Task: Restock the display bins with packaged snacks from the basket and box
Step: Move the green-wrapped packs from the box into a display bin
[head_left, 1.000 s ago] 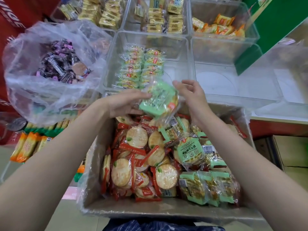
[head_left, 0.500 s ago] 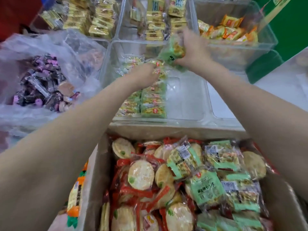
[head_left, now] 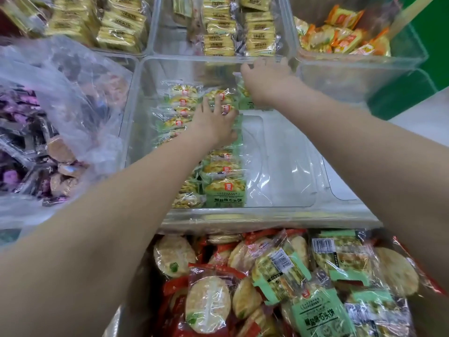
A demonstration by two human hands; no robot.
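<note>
- The green biscuit packet [head_left: 243, 97], carried up from the box [head_left: 136, 310] a second ago, now sits at the far end of the clear bin [head_left: 303, 207], beginning a third row.
- Right hand [head_left: 264, 80] curls over it; the grip looks closed on it.
- Left hand [head_left: 213, 119] presses flat on the middle row.
- The bin's right side lies bare.

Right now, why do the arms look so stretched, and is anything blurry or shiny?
Head view: the wide-angle lens bows the clear bin edges and swells the near forearms; the yellow packets top left are smeared by motion blur; white glare streaks the plastic bag and the green packets in the box.
</note>
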